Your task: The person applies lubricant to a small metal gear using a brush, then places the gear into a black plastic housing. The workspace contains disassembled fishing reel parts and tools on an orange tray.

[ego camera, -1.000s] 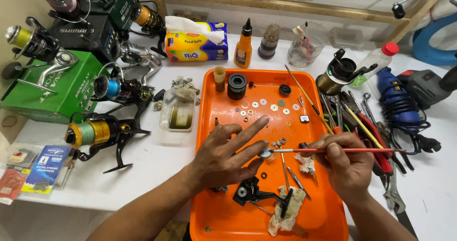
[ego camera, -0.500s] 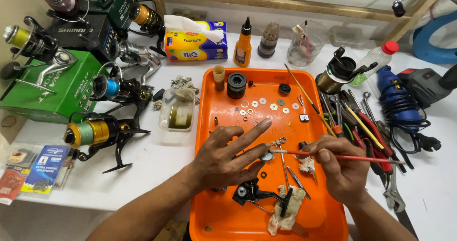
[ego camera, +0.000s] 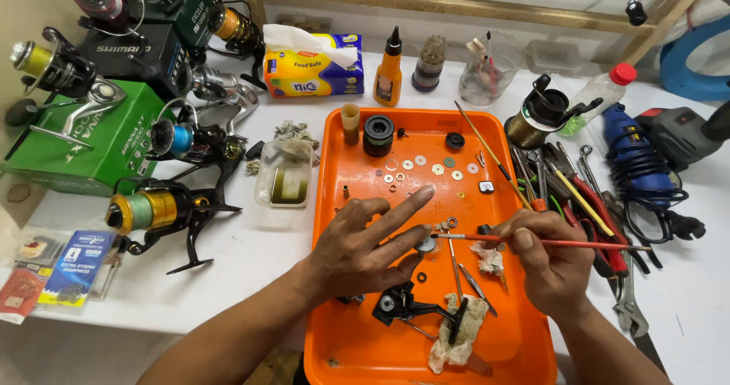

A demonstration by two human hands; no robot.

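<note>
- Left hand (ego camera: 365,252) — fingers spread flat over the orange plastic tray (ego camera: 525,347), fingertips pinning a small round metal part (ego camera: 426,243); nothing gripped.
- Thin red-handled brush (ego camera: 547,241) — long axis runs left-right, its tip at the metal part just right of the left fingertips.
- Right hand (ego camera: 551,267) — closed in a pinch on the brush shaft, the nearer hand to the greasy rag (ego camera: 490,259).

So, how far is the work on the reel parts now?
Done: washers and small parts lie spread in the orange tray. In hand: the left hand steadies a small round part while the right hand touches a red brush to it. Left: nothing is reassembled yet.
</note>
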